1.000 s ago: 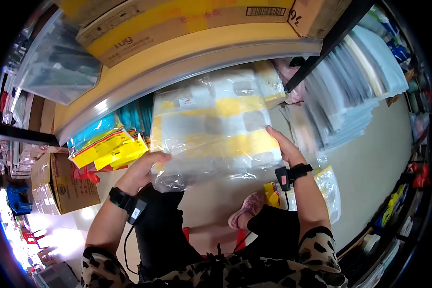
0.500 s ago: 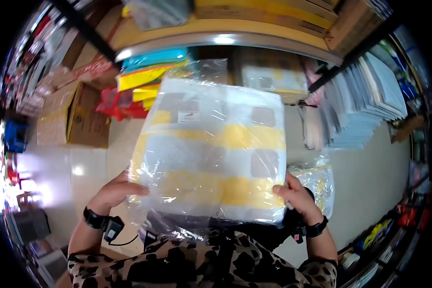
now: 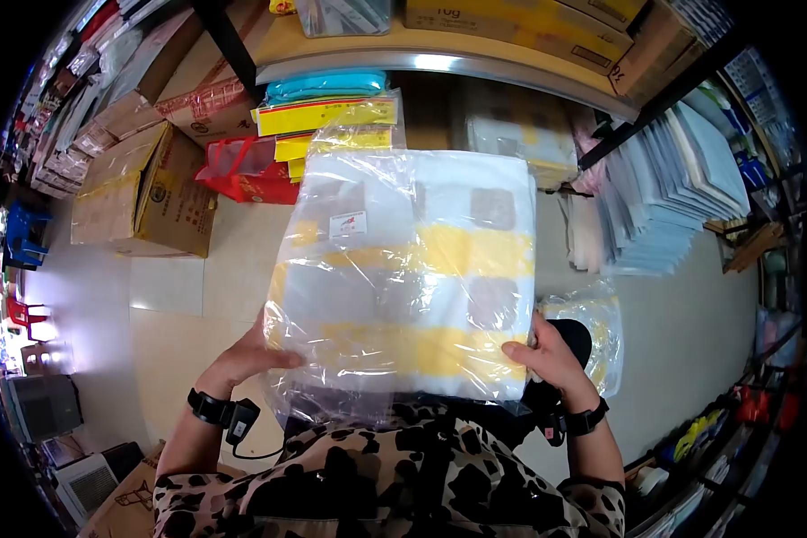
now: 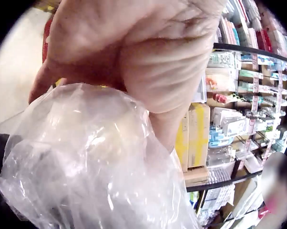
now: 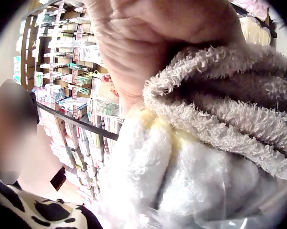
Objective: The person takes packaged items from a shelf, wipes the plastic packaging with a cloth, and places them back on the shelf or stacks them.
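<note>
A folded terry towel [image 3: 394,278] with white, yellow and grey checks lies flat in a clear plastic bag, held up in front of my torso. A small white label [image 3: 348,223] shows on its upper left. My left hand [image 3: 249,359] grips the near left edge with the thumb on top; in the left wrist view crinkled plastic [image 4: 96,157] bulges beneath the palm. On the near right edge my right hand [image 3: 556,360] pinches the pack, thumb above and fingers hidden underneath. Fluffy grey folds [image 5: 220,105] press near the palm in the right wrist view.
Ahead runs a shelf edge [image 3: 439,63], with another checked pack [image 3: 520,134] below it. Yellow packets [image 3: 323,118] and a red bag [image 3: 251,170] sit left of that, beside a cardboard box [image 3: 143,202]. A stack of plastic-wrapped sheets [image 3: 668,202] stands right; a clear bag [image 3: 608,327] lies on the floor.
Both hands have drawn the towel pack out from under the shelf and back toward my body. Over the last half second it has shifted only slightly, with both hands still holding it.
</note>
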Demonstrator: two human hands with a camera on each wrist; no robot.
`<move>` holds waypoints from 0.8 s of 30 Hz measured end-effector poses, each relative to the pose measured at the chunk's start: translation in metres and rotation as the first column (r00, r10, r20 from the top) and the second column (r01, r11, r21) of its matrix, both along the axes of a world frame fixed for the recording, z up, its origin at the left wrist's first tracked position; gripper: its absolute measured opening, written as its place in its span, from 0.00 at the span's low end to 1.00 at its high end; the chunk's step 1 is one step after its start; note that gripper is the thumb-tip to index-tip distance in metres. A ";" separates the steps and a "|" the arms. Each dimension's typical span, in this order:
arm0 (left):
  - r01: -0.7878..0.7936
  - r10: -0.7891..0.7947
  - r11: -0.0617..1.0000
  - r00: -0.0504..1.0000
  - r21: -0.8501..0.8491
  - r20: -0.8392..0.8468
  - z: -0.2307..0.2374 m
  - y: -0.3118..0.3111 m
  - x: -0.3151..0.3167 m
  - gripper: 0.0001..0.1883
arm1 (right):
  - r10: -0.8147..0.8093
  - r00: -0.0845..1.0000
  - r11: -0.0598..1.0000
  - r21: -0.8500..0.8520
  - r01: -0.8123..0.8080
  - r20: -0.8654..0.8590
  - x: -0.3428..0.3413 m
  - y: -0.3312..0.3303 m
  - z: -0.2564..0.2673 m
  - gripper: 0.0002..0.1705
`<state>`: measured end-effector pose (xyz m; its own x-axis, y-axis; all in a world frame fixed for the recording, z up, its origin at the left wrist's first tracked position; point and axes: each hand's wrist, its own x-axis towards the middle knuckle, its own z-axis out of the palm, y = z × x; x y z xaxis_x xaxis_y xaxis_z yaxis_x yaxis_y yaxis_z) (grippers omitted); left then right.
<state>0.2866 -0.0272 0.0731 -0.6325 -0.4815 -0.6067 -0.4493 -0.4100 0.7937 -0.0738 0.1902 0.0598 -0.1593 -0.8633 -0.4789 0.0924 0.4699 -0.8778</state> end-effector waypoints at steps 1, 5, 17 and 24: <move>-0.036 0.036 0.998 0.999 -0.046 0.004 -0.003 0.000 0.004 0.55 | 0.000 1.000 1.000 -0.005 0.000 -0.013 0.002 0.001 -0.004 0.30; -0.186 0.178 0.981 0.973 -0.045 -0.147 -0.020 -0.014 0.008 0.56 | 0.005 1.000 1.000 0.022 -0.005 -0.005 0.002 0.000 -0.011 0.31; 0.312 -0.119 0.398 0.950 -0.863 0.289 -0.014 0.018 -0.036 0.40 | -0.492 0.828 0.871 -0.156 0.467 -0.270 -0.076 0.033 0.016 0.14; 0.383 -0.154 0.204 0.921 -0.901 0.357 -0.010 0.035 -0.060 0.33 | 0.004 0.957 0.860 -0.488 -0.151 -0.289 0.042 -0.036 0.113 0.28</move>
<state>0.2269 0.0076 0.0632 -0.8072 -0.5875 0.0579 -0.5189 0.7529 0.4049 -0.0319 0.1544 0.1732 -0.1405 -0.9874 0.0729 -0.1992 -0.0439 -0.9790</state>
